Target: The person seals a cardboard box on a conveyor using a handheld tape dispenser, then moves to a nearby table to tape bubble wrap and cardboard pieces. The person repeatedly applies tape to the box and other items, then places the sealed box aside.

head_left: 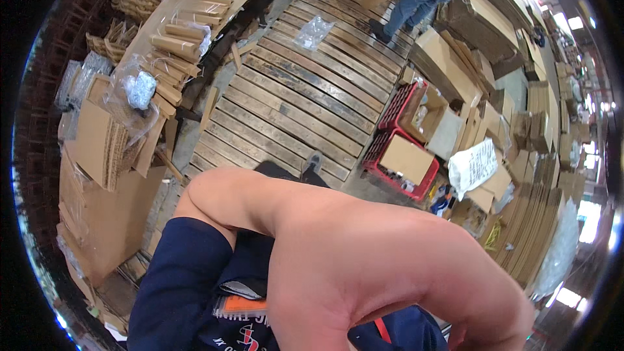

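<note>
1. Clearly closest, the left hand (390, 240) arches near the lens, thumb and fingers parted; fingertips leave the lower edge, so I cannot tell whether it holds anything.
2. Just left of its thumb, an orange badge (244, 307) sits on the navy T-shirt (175, 279).
3. Beyond the hand, a slatted wooden platform (305, 104); right of that, red crates (372, 156).

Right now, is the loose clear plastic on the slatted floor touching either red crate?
Apart. The head view shows it plainly: bare wooden slats lie between the clear plastic and both red crates.
</note>
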Demonstrator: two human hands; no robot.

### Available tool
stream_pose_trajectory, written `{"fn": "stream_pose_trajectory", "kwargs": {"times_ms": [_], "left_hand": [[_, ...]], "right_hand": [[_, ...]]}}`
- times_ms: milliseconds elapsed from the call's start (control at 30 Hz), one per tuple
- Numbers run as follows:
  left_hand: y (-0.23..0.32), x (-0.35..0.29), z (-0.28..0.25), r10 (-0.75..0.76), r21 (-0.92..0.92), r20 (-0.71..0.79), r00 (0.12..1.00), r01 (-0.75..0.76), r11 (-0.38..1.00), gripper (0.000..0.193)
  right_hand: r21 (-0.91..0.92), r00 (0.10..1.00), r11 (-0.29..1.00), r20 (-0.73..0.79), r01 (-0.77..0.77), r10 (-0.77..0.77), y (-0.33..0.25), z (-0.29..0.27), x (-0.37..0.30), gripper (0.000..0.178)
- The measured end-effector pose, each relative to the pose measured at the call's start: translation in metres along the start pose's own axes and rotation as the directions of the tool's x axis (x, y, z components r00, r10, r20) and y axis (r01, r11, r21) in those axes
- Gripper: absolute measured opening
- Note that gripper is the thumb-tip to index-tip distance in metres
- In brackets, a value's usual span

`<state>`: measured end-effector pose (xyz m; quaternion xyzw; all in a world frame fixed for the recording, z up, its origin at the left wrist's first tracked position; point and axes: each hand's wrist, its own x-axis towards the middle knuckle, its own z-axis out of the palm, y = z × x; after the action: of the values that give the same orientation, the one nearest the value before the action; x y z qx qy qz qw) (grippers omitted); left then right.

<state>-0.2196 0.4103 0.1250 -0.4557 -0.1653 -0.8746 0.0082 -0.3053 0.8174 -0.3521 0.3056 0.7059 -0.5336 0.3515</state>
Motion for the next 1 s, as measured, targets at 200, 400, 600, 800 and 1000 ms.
{"fn": "stream_pose_trajectory", "kwargs": {"times_ms": [200, 400, 600, 800, 1000], "left_hand": [[0.061, 0.024, -0.122, -0.083, 0.216, -0.115, 0.990, 0.106, 0.971, 0.021], [0.110, -0.077, -0.398, -0.081, 0.647, -0.726, 0.683, 0.718, 0.257, 0.033], [0.167, -0.343, -0.552, 0.074, -0.201, -0.980, -0.187, 0.909, -0.365, 0.040], [0.278, -0.345, -0.600, 0.150, -0.403, -0.913, -0.380, 0.778, -0.482, 0.042], [0.277, -0.309, -0.691, 0.295, -0.486, -0.673, -0.678, 0.707, 0.514, 0.037]], "right_hand": [[-0.144, 0.924, 0.919, 0.176, 0.366, -0.340, -0.280, 0.111, 0.131, 0.034], [-0.106, 0.866, 0.878, 0.257, 0.467, -0.430, -0.489, 0.256, 0.193, 0.035], [0.129, 0.814, 0.973, 0.533, 0.192, -0.231, -0.502, 0.440, 0.212, 0.047], [-0.028, 0.810, 0.996, 0.584, 0.083, -0.051, -0.526, 0.518, 0.296, 0.052], [-0.224, 0.713, 0.878, 0.681, 0.423, -0.170, -0.592, 0.653, 0.510, 0.090]]}}
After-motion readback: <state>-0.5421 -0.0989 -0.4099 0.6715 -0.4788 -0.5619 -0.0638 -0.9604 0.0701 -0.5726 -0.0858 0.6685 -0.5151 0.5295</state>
